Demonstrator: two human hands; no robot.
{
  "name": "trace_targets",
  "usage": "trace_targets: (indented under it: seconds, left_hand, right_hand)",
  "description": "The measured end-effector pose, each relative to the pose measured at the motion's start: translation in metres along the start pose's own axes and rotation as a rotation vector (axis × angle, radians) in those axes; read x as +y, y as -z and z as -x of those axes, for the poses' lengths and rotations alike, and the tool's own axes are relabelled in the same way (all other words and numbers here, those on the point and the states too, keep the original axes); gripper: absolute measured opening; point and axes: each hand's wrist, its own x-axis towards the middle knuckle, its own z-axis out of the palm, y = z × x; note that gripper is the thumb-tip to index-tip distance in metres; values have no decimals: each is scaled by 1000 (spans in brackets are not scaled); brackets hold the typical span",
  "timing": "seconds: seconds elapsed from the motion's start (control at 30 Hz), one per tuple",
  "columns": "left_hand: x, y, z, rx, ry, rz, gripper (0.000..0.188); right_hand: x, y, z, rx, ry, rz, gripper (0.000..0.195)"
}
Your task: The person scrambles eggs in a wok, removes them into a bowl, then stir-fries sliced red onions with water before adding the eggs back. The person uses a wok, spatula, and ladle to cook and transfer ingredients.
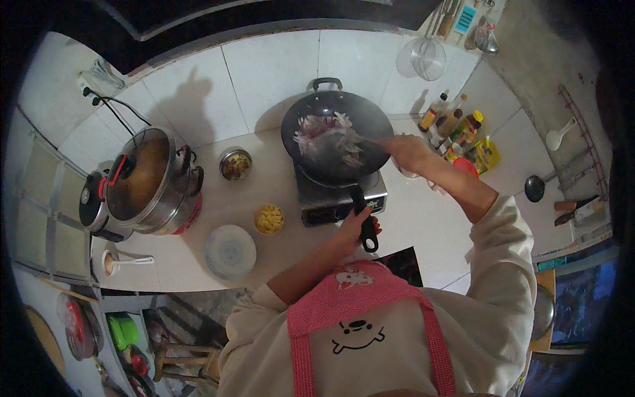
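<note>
A dark wok (364, 111) sits on a portable cooktop (322, 201). My left hand (354, 228) is closed around its long black handle (358, 195), nearest to me. Sliced food (320, 131) in pale and reddish strips lies heaped in the wok, mostly toward the far left side. At the wok's right rim, my right hand (409, 153) grips a cooking utensil (368, 141) whose thin shaft runs in toward the food. The utensil's working end is blurred among the strips. A haze hangs over the wok's right side.
Left of the cooktop stand a metal bowl (235, 165) of seasonings, a small bowl of yellow pieces (269, 219), a plate (230, 252) and a lidded steamer pot (149, 183). Sauce bottles (449, 123) crowd the back right, beyond my right forearm. Strainers (428, 59) hang on the wall.
</note>
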Motion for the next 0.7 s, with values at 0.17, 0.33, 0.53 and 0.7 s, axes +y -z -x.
trace_targets:
  seconds: [0.17, 0.33, 0.53, 0.7]
  left_hand:
    - [1, -3, 2, 15, -10, -1, 25]
    - [-6, 6, -8, -35, -50, 21, 24]
    - [-8, 6, -7, -52, -76, 22, 27]
    - [-9, 5, -8, 20, -67, 12, 22]
  right_hand:
    - [-6, 5, -27, -5, -166, -34, 38]
    - [-14, -15, -18, -97, -133, 153, 36]
    - [63, 42, -6, -128, 60, 288, 34]
    - [83, 100, -9, -158, -45, 229, 32]
